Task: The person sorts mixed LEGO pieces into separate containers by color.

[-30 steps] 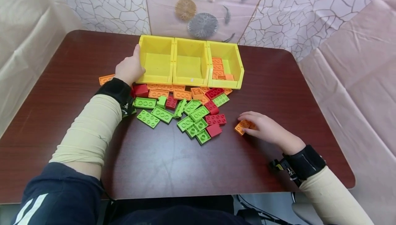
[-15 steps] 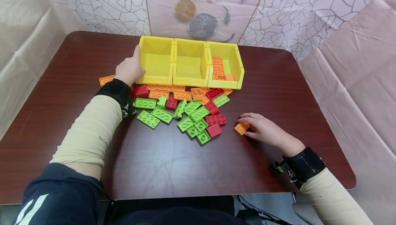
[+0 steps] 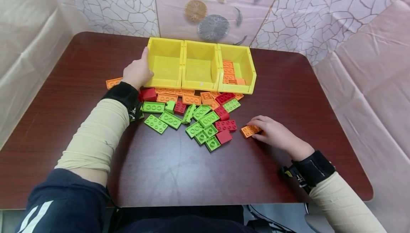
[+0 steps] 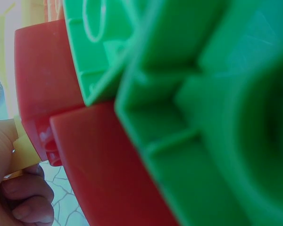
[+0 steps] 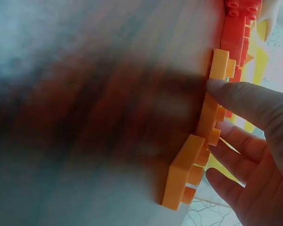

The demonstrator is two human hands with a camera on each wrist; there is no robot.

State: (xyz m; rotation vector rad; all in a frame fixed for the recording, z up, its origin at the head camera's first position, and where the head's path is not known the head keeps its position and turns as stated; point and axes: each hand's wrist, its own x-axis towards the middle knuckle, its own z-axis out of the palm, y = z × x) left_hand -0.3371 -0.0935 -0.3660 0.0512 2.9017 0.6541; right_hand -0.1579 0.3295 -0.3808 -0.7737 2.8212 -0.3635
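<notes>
My left hand point(image 3: 137, 72) grips the left edge of a yellow three-compartment bin point(image 3: 183, 64), thumb along its rim; in the left wrist view its fingers point(image 4: 30, 197) curl by the yellow wall. At the right of the table, my right hand point(image 3: 272, 133) pinches an orange toy brick point(image 3: 249, 131) between thumb and fingers. A second orange brick point(image 5: 181, 174) lies beside it in the right wrist view, hidden under the hand from above. More orange bricks point(image 3: 229, 71) sit in the bin's right compartment.
Green bricks point(image 3: 155, 123), red bricks point(image 3: 226, 125) and orange bricks point(image 3: 191, 99) lie loose in front of the bin. Another orange brick point(image 3: 113, 82) is left of the left hand. The brown table point(image 3: 179, 176) meets a cloth backdrop behind the bin.
The orange brick under my right fingers has turned slightly and shifted a little left. My left hand keeps its place on the bin. The head view has shifted slightly.
</notes>
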